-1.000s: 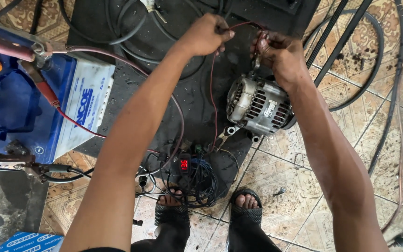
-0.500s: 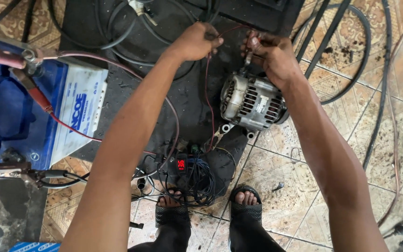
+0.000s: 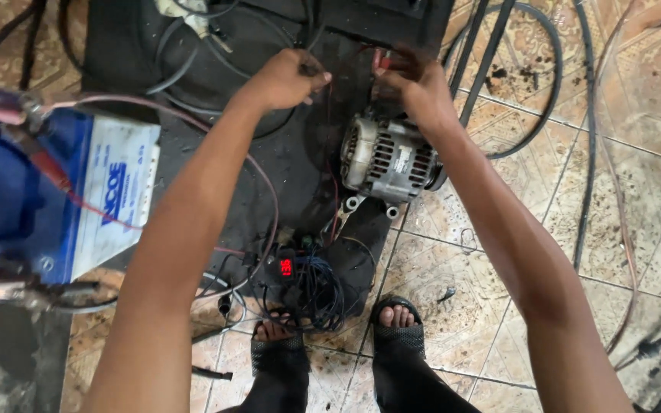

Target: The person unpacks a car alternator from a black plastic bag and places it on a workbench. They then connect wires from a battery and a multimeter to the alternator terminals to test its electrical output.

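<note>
— Since the alternator (image 3: 389, 162) lies on its side on the black rubber mat (image 3: 300, 164), where are the hands working?
— Just beyond its far end, toward twelve o'clock. The right hand (image 3: 415, 86) is closed over something red at the top of the housing; it looks like a clip or terminal lead, though the fingers cover most of it. The left hand (image 3: 284, 78), at about ten o'clock from the alternator, is pinched shut on a thin wire (image 3: 327, 115).
— Why lay it that way?
— My guess is that on its side the finned aluminium body rests steady and the connection end faces away from the person, where both hands can reach it.
— And the wire?
— It runs back toward six o'clock, down the mat to a tangle of leads and a small meter (image 3: 285, 267) with red glowing digits, set just ahead of the sandalled feet (image 3: 338, 336). Placed there, I'd say, so it can be read while the hands are busy.
— What's at nine o'clock?
— A blue and white car battery (image 3: 109, 199), well apart from the alternator, with a red cable (image 3: 63, 183) clamped on top. Black hoses and cables lie over the tiled floor (image 3: 499, 268) toward three o'clock.
</note>
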